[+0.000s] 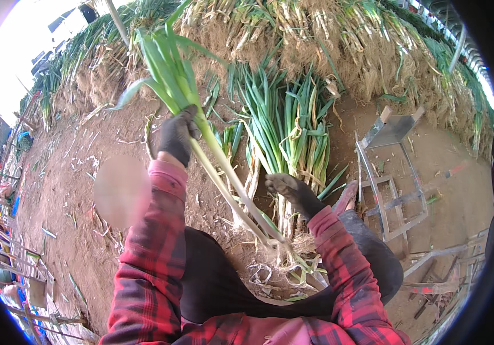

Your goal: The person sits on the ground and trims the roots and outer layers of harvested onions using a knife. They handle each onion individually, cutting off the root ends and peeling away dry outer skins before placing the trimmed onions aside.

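Observation:
My left hand (pixel 177 134), in a dark glove, is closed around the green upper stalks of a couple of long green onions (pixel 234 181). Their pale stems slant down to the right, and their root ends hang low between my knees. My right hand (pixel 292 192), also gloved, is to the right of these stems with its fingers loosely bent. Nothing shows in it. Just behind it lies a pile of green onions (pixel 288 125) on the soil, leaves pointing away from me. Trimmed roots and peeled leaves (pixel 303 267) lie near my legs.
A long heap of green onions with dry roots (pixel 337 56) curves across the far side. On the right stand a metal frame stool (pixel 391 189) and more metal frames (pixel 441 258). Wooden racks (pixel 35 289) are at the left edge. Bare soil (pixel 70 181) bears scattered scraps.

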{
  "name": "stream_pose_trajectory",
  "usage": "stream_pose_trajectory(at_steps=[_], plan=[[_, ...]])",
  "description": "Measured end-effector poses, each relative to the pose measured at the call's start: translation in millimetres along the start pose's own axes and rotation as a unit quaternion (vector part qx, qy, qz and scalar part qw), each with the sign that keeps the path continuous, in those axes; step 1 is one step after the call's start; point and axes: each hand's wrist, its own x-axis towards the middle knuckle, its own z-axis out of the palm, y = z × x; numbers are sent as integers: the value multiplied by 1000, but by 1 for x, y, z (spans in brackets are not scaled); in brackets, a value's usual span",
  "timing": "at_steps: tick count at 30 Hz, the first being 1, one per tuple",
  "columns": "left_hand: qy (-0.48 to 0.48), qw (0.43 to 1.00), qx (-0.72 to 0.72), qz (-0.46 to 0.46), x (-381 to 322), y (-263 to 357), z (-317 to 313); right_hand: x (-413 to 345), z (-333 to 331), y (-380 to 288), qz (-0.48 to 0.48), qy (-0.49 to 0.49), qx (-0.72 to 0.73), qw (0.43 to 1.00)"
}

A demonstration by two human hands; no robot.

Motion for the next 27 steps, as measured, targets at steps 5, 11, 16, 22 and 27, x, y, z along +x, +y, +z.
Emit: stream_pose_trajectory(at_steps=[5, 11, 16, 22, 27], plan=[[-73, 995, -26, -66, -24, -25, 58, 9, 67, -51, 28, 73, -222, 972], [-257, 938, -190, -134, -29, -20, 68, -31, 57, -53, 95, -50, 134, 985], [-216, 961, -22, -171, -38, -27, 83, -26, 53, -63, 60, -15, 37, 997], [-145, 985, 68, -61, -60, -39, 118, 20, 33, -88, -36, 143, -79, 986], [-107, 986, 123, -13, -62, -39, 126, 33, 31, -84, 9, 156, 45, 987]])
